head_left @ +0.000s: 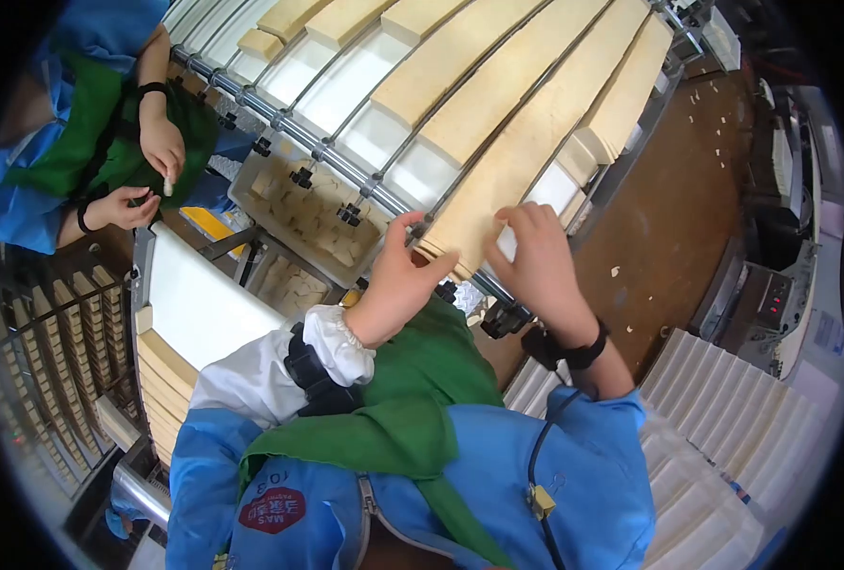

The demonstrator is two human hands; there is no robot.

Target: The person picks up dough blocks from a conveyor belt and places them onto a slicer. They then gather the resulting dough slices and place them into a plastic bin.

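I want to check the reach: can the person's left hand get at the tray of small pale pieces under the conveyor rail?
Probably not directly. The left hand rests on the biscuit row above the rail, and the tray lies beneath that rail and its clamps.

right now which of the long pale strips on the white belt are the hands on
The strip whose near end sits between the left hand and right hand; both touch its end, the other strips lie untouched.

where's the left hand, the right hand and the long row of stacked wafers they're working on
left hand (398, 280), head view, on the back of the hand
right hand (536, 261), head view, on the back of the hand
row of stacked wafers (527, 142), head view, midway along its top face
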